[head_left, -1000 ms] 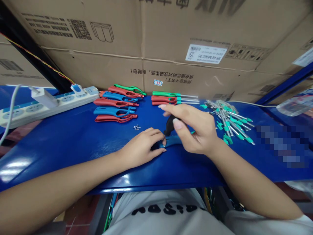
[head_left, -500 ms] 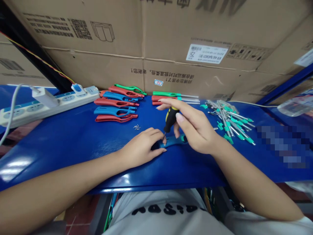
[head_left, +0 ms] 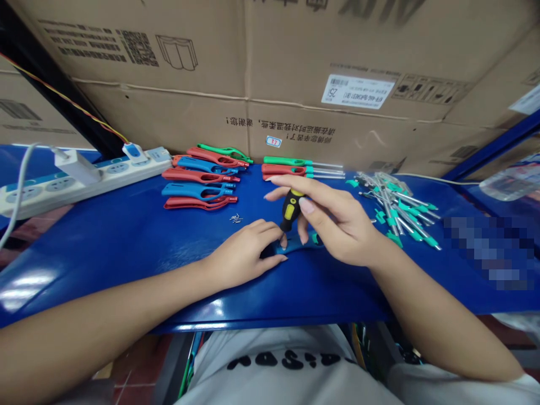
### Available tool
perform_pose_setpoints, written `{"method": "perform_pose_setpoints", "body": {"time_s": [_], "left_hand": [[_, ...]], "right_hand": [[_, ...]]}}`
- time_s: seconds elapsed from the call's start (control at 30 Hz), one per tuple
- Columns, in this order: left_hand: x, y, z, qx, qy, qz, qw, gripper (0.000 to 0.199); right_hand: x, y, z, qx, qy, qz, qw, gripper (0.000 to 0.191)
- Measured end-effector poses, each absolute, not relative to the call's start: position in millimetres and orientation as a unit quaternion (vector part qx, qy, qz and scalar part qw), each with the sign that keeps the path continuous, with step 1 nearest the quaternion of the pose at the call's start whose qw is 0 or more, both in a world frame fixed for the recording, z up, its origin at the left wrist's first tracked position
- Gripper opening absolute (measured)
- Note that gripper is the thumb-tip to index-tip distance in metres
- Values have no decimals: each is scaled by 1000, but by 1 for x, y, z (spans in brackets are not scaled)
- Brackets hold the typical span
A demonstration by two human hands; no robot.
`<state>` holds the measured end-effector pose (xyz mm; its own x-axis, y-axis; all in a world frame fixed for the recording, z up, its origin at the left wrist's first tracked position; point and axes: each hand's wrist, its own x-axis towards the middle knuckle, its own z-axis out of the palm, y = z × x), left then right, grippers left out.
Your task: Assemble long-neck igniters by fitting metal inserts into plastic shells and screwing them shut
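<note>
On the blue table (head_left: 253, 304), a blue lighter casing (head_left: 298, 243) lies flat, its left end gripped by my left hand (head_left: 251, 250). My right hand (head_left: 337, 222) has its fingers around the handle of a small black and yellow screwdriver (head_left: 289, 210). The screwdriver stands nearly upright, its tip down at the casing beside my left fingertips; the exact contact point is hidden. Several small screws (head_left: 236, 219) lie just beyond my left hand.
Red, blue and green casings (head_left: 198, 190) are stacked at the back left, beside a power strip (head_left: 54, 188). Casings with metal tubes (head_left: 291, 170) lie at the back centre. Tubes with green parts (head_left: 405, 211) are heaped at right. A large cardboard box (head_left: 189, 112) stands behind.
The screwdriver handle has turned, so its yellow patch now faces the camera. My right fingers have shifted slightly around it. My left hand and the casing have stayed in place.
</note>
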<state>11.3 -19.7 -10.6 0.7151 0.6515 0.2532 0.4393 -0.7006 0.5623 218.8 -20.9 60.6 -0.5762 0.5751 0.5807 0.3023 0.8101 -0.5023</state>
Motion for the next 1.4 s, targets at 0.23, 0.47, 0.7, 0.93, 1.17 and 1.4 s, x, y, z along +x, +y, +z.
{"method": "perform_pose_setpoints", "body": {"time_s": [0.23, 0.47, 0.7, 0.93, 1.17, 1.4], "left_hand": [[12, -20, -12, 895, 306, 220, 237, 14], [12, -20, -9, 895, 304, 223, 239, 14], [12, -20, -12, 894, 309, 223, 238, 14], [12, -20, -10, 892, 300, 228, 248, 12], [12, -20, -12, 894, 305, 230, 233, 16], [12, -20, -11, 894, 305, 224, 240, 13]], "right_hand": [[218, -17, 59, -254, -867, 83, 420, 22], [214, -23, 56, -261, -860, 129, 418, 37], [213, -20, 53, -261, -853, 75, 446, 21], [212, -23, 55, -236, -856, 153, 433, 38], [211, -21, 55, -248, -853, -7, 459, 11], [216, -19, 52, -236, -856, 210, 408, 39]]}}
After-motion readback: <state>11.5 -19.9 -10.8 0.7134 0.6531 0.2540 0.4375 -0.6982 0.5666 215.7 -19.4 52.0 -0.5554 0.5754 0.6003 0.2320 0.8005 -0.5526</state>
